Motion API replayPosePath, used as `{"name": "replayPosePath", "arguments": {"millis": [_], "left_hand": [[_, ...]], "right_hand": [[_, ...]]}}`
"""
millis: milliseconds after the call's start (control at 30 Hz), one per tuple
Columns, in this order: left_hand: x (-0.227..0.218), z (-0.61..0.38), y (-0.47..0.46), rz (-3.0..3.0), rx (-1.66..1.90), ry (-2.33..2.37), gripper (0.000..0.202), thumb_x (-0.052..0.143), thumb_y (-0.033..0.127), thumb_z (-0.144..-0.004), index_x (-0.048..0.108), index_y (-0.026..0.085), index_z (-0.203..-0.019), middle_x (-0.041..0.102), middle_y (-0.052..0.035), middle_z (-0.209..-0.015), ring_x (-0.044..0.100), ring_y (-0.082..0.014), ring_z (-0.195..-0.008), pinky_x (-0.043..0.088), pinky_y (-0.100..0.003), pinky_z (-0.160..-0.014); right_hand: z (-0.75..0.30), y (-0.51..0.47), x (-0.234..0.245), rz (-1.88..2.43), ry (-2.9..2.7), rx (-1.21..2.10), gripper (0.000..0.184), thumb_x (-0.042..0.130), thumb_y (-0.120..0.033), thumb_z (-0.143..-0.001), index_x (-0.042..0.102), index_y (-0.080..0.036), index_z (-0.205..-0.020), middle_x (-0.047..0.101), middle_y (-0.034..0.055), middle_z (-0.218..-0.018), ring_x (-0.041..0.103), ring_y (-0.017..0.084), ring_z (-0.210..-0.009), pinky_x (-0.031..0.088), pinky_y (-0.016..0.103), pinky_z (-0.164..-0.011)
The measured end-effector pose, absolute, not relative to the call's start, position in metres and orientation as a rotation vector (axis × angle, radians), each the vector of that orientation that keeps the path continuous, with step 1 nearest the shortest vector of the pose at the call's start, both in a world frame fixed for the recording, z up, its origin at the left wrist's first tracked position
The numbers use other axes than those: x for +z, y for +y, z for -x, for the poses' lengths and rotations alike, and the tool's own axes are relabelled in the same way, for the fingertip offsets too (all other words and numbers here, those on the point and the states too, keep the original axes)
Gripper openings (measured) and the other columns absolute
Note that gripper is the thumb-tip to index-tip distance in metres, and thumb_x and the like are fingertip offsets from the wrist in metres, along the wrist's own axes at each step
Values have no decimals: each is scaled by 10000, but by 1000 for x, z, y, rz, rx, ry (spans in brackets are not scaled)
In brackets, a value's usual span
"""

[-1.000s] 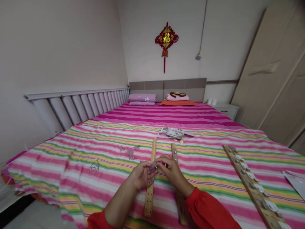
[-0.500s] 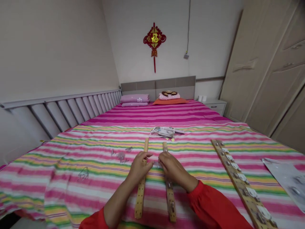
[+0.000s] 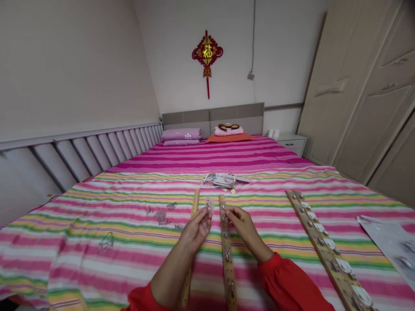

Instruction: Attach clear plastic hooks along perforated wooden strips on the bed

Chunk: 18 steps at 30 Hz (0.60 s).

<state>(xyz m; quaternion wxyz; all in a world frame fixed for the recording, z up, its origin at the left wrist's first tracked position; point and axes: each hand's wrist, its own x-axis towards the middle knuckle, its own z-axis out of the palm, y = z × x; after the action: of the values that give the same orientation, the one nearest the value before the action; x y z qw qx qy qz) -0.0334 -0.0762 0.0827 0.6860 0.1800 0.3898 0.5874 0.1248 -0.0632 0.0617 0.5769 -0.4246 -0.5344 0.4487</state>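
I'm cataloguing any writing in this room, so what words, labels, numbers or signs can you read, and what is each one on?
"福", in gold, on the middle of the red wall hanging.
Smaller gold characters on either side of it: too small to read.
Plastic packet beyond the hands: nothing legible.
No other text can be made out.

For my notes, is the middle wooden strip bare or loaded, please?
Loaded: the wooden strip carries several small shiny pieces along its length.
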Motion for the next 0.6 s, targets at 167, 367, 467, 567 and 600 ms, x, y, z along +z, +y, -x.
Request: {"name": "replayPosePath", "arguments": {"millis": [167,367,467,567,600], "left_hand": [[76,13,-69,-239,1318,759,127,562,26,-812,644,117,-779,703,-48,-726,670,-94,-655,534,-164,-609],[63,1,-62,-420,1298,818,78,696,55,-708,662,118,-740,681,-23,-641,623,-72,-561,490,-145,-548],[54,-1,-57,-525,1241,868,164,789,143,-613,683,125,-737,657,1,-600,578,-55,-526,443,-136,-515],[50,0,-45,-734,1212,983,240,818,256,-559,695,122,-715,626,18,-556,505,-39,-478,380,-140,-474],[50,1,-40,-828,1219,1021,251,814,283,-555,696,119,-704,624,17,-554,491,-40,-476,366,-147,-471]], "right_hand": [[-125,-67,66,948,-1162,1124,356,697,-520,-646,673,-177,-741,620,2,-614,532,148,-552,405,260,-515],[-131,-59,63,898,-1171,1111,351,747,-497,-602,690,-177,-734,650,6,-624,548,146,-565,439,267,-556],[-134,-52,55,888,-1139,1140,330,762,-487,-579,671,-181,-666,623,-14,-566,522,127,-512,423,254,-520],[-137,-44,48,901,-1126,1176,330,757,-489,-576,673,-177,-644,583,-31,-493,486,112,-455,404,248,-481],[-138,-40,47,911,-1124,1190,336,755,-493,-571,679,-174,-642,580,-30,-480,485,112,-446,406,250,-478]]}}
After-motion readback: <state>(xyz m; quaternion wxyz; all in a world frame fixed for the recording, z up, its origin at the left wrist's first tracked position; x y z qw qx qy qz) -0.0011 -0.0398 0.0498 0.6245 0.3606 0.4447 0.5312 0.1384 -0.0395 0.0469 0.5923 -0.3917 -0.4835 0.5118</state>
